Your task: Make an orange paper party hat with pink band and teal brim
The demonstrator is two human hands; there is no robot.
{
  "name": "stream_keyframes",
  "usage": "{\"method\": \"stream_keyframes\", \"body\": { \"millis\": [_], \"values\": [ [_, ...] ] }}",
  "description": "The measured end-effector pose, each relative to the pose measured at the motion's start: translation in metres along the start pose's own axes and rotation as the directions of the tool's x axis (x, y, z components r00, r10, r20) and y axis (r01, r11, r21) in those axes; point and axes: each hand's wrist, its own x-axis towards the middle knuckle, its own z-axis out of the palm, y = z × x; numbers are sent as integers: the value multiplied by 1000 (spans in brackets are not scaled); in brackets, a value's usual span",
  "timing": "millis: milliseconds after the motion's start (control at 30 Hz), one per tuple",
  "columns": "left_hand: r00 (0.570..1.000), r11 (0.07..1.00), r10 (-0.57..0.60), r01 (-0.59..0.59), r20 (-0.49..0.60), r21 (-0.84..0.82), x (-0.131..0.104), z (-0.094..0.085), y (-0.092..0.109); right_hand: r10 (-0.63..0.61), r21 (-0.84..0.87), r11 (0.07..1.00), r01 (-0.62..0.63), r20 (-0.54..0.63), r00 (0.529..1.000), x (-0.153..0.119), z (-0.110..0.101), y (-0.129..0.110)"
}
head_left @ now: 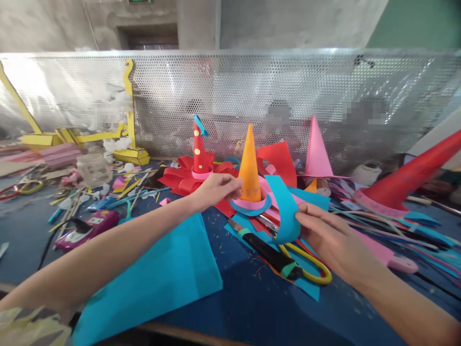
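Observation:
My left hand (221, 186) is closed, its bent fingertips at the left side of an orange cone hat (249, 168). The cone stands upright on a blue ring brim (254, 207). In my right hand (333, 235), a curled strip of blue paper (288, 218) is pinched between thumb and fingers, just right of the cone. Below the strip lie a black and green utility knife (270, 252) and yellow-handled scissors (320, 276), on top of blue paper scraps. A large blue paper sheet (173, 283) lies under my left forearm.
Behind stand a red dotted cone hat (199, 151) and a pink cone hat (317, 154). A red cone (421, 173) leans at right beside thin strips. A purple device (88, 230) with a black cord, a clear jar (94, 169) and scraps lie left. A perforated metal panel (230, 91) rises behind.

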Motion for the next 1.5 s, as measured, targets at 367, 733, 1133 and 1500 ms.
{"method": "stream_keyframes", "body": {
  "millis": [367, 733, 1133, 1500],
  "values": [
    [995, 845, -103, 96, 16, -526, -65, 39, 33, 23, 38, 999, -29, 161, 987, -7, 64, -38],
    [991, 889, -131, 99, -41, -446, -73, 33, 41, 24, 43, 999, -32, 180, 983, -8, 65, -51],
    [994, 901, -110, 105, 11, -422, -74, 32, 37, 27, 50, 998, -40, 231, 973, -7, 61, -44],
    [993, 912, -118, 107, -2, -397, -74, 32, 32, 15, -90, 996, 3, 195, 981, -7, 65, -43]
  ]
}}
